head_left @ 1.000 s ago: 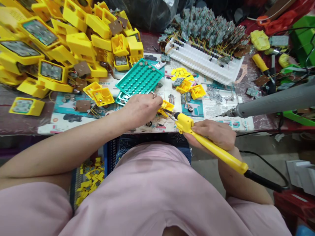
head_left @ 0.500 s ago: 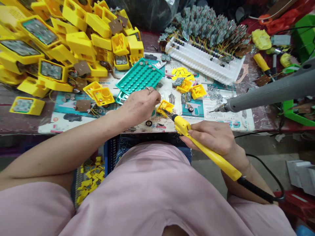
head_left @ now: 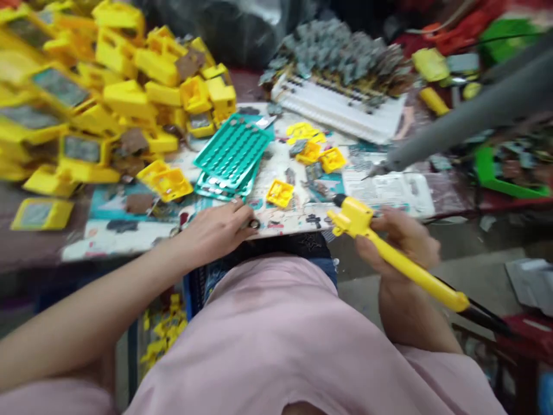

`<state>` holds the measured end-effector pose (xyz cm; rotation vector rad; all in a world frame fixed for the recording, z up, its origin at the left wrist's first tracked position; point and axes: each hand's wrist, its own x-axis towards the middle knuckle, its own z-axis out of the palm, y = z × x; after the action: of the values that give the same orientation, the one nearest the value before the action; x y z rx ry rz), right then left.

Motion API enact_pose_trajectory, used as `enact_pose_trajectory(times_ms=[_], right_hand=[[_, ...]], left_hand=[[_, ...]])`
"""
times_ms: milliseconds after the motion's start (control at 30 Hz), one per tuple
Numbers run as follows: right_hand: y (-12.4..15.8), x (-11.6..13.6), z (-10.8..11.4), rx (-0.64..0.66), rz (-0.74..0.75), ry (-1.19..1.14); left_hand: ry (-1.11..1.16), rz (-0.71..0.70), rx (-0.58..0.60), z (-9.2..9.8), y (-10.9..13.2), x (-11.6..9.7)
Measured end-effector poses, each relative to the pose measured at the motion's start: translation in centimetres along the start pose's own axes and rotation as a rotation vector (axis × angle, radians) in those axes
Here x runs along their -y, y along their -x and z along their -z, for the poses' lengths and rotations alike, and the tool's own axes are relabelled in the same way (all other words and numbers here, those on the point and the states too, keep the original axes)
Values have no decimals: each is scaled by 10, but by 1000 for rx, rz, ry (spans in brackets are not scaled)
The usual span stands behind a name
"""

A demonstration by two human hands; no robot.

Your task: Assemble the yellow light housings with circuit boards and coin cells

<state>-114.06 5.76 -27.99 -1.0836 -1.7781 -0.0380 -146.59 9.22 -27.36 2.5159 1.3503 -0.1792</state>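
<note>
My right hand (head_left: 400, 245) is wrapped round the yellow handle of a soldering iron (head_left: 401, 262). The iron's dark front end points left over the table edge, and its tip is hard to make out. At the near edge of the papered table, my left hand (head_left: 220, 229) has its fingers closed at a small round dark part (head_left: 254, 223). Just beyond lies a small open yellow housing (head_left: 280, 193), apart from both hands. Two stacked teal trays (head_left: 233, 151) with rows of round pockets sit behind my left hand.
Yellow housings (head_left: 125, 98) are heaped at the left. A white rack (head_left: 337, 109) with wired circuit boards stands at the back. From the right, a grey screwdriver (head_left: 458, 109) reaches over the table near a green bin (head_left: 510, 183). Loose yellow parts (head_left: 332, 159) lie mid-table.
My left hand has moved down from the small yellow housing to the round part at the table edge. The soldering iron has swung right, away from that housing. The view is blurred.
</note>
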Motion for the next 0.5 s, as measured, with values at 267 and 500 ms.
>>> enact_pose_trajectory(times_ms=[267, 500], right_hand=[[-6, 3, 0, 30, 72, 65], [10, -6, 13, 7, 49, 43]], left_hand=[[147, -93, -225, 57, -41, 37], [68, 10, -103, 108, -91, 7]])
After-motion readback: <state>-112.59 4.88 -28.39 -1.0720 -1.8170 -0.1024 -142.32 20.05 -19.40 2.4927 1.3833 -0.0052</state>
